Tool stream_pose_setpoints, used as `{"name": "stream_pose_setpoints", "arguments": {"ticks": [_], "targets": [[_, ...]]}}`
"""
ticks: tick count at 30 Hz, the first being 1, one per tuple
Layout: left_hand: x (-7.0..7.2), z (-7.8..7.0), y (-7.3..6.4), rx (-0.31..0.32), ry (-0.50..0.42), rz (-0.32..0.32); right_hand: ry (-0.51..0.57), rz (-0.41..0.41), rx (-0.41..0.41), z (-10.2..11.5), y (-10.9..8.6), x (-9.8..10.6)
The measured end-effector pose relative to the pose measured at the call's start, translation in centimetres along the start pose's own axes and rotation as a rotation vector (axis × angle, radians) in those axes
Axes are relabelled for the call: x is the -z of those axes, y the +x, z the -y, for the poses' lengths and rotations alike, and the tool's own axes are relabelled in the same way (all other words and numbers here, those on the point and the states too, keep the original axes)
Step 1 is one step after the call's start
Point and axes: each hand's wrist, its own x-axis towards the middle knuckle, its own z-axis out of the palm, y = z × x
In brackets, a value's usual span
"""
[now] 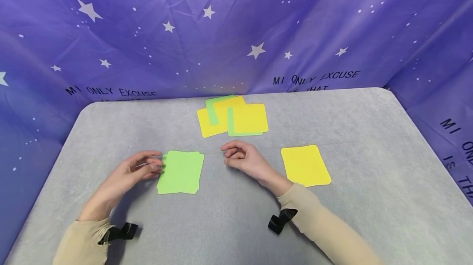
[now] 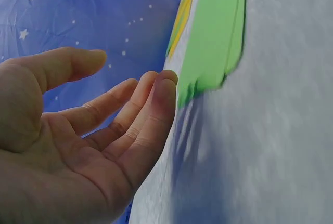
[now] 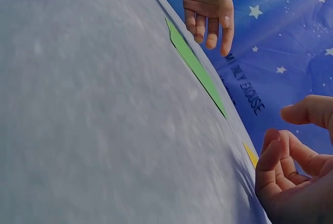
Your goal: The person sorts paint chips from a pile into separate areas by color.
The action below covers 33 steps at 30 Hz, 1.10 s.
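My left hand (image 1: 136,170) hovers at the left edge of a small stack of green square cards (image 1: 181,172), fingers loosely bent and holding nothing. The left wrist view shows the thumb apart from the fingers of the left hand (image 2: 119,125), whose shadow falls toward the green cards (image 2: 213,31). My right hand (image 1: 249,160) is over the middle of the table with loosely curled fingers and nothing in them. Just beyond it lies an overlapping pile of yellow and green cards (image 1: 251,118). A stack of yellow square cards (image 1: 306,165) sits to its right.
The grey table (image 1: 229,224) has rounded far corners. Behind it hangs a purple-blue cloth (image 1: 229,51) with white stars and black lettering, which also runs along both sides. Black straps (image 1: 282,220) circle the beige sleeves (image 1: 325,224).
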Motion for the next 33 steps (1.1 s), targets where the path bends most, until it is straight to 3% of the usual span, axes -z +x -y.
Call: {"name": "stream_pose_setpoints", "arguments": {"ticks": [18, 33], "targets": [[-3.9, -2.5, 4.4, -0.012, -0.062, 0.133, -0.040, -0.106, -0.063, 0.4, -0.6, 3.5], [-8.2, -4.2, 8.7, -0.039, -0.178, 0.228, -0.054, -0.190, -0.049, 0.5, -0.9, 6.3]]}}
